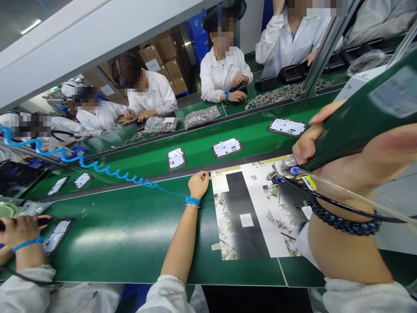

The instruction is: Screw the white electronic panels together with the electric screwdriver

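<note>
My left hand rests near the back edge of the green bench, beside the upper left corner of a printed sheet. Its fingers are curled together; whatever may be between them is too small to make out. A blue wristband with a coiled cord circles that wrist. Close to the camera, my right hand is wrapped round a dark green electric screwdriver, held above the sheet's right side. The tool's metal end points left, with a clear hose and black cable attached.
Behind the bench runs a green conveyor carrying several flat device panels. Blue coiled cord stretches across from the left. A neighbour's hand is beside another panel. Co-workers in white sit opposite, near bags of small parts.
</note>
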### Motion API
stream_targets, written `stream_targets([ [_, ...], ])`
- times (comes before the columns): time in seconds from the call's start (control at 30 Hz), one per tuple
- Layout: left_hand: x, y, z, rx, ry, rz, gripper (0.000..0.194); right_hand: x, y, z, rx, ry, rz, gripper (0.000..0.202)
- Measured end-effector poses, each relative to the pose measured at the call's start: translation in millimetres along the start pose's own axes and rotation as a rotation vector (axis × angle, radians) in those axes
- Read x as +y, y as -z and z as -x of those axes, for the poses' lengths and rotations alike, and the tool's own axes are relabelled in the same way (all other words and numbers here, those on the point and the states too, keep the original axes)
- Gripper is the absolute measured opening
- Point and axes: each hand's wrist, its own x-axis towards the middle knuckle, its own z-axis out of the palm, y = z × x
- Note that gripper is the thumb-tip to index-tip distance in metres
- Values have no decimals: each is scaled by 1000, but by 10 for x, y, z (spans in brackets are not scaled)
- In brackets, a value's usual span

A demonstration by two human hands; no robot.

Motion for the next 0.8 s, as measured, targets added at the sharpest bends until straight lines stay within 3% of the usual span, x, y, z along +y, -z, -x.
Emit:
stream_targets([
  [0.47,-11,-18,-2,10,-2,-20,24,-32,-1,11,-18,-77,53,77],
  [0.57,6,-20,21,22,5,-39,23,-21,-22,-8,-12,-16,38,75],
  [0.67,47,8,-38,106,42,-87,28,-1,-38,-16,-6,34,4,74],
  [0.8,59,106,-365,310,208,-168,44,40,4,-24,-62,17,27,76],
])
